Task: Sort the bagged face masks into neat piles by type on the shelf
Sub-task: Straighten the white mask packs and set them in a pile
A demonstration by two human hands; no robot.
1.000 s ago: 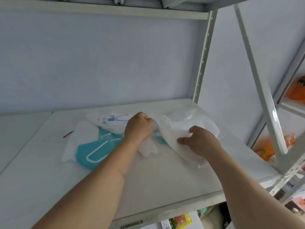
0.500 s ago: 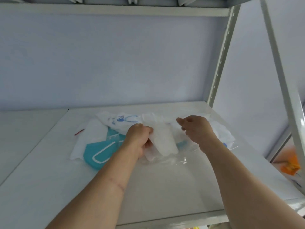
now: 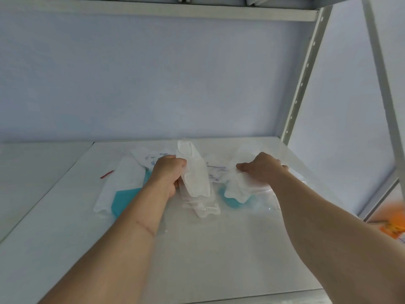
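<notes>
Hands apart since earlier – left hand point(image 3: 167, 172) grips one white mask point(image 3: 195, 172), right hand point(image 3: 260, 167) grips another point(image 3: 237, 189)

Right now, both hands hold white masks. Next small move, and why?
Probably lay the left hand's upright white bagged mask onto the white mask lying flat at left: same type, while the right hand grips another white mask over a teal one.

The shelf point(image 3: 197, 260) lies bare along its front edge and near its left edge. Bagged masks point(image 3: 122, 185) crowd the middle toward the back edge; an upright post point(image 3: 300, 84) blocks the back right corner.
</notes>
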